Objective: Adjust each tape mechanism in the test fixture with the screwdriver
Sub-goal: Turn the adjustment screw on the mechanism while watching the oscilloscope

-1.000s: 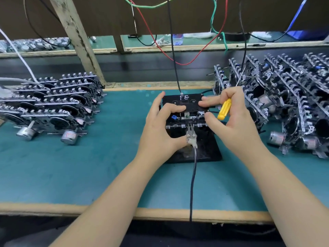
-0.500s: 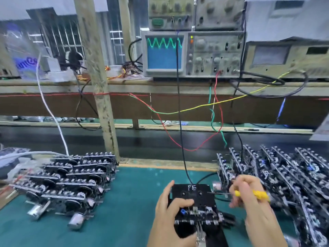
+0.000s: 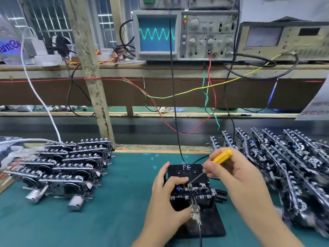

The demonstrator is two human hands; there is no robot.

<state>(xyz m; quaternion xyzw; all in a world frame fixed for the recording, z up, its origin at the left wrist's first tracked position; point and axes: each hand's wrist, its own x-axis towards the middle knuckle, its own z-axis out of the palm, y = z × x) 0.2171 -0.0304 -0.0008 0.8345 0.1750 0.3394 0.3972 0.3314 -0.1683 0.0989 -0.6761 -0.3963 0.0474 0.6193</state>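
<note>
A black test fixture (image 3: 211, 227) lies on the green mat in front of me. On it sits a tape mechanism (image 3: 193, 192) under a black cassette marked "FE" (image 3: 187, 171). My left hand (image 3: 165, 202) grips the mechanism's left side, with the thumb up by the cassette and a finger curled over the top. My right hand (image 3: 236, 175) pinches a yellow-handled screwdriver (image 3: 222, 156). Its thin shaft slants down-left and its tip meets the small metal head (image 3: 190, 185) at the middle of the mechanism. A clip connector (image 3: 195, 212) with a black cable hangs at the fixture's front.
Stacked tape mechanisms (image 3: 67, 166) fill the mat's left side, and a larger pile (image 3: 284, 168) fills the right. On the shelf behind, an oscilloscope (image 3: 185, 34) shows a green sine wave. Loose wires (image 3: 178, 97) hang down toward the fixture.
The view has tilted up from the bench to take in the oscilloscope. My right hand turned the screwdriver from lying level to slanting down, and its tip now sits on the mechanism.
</note>
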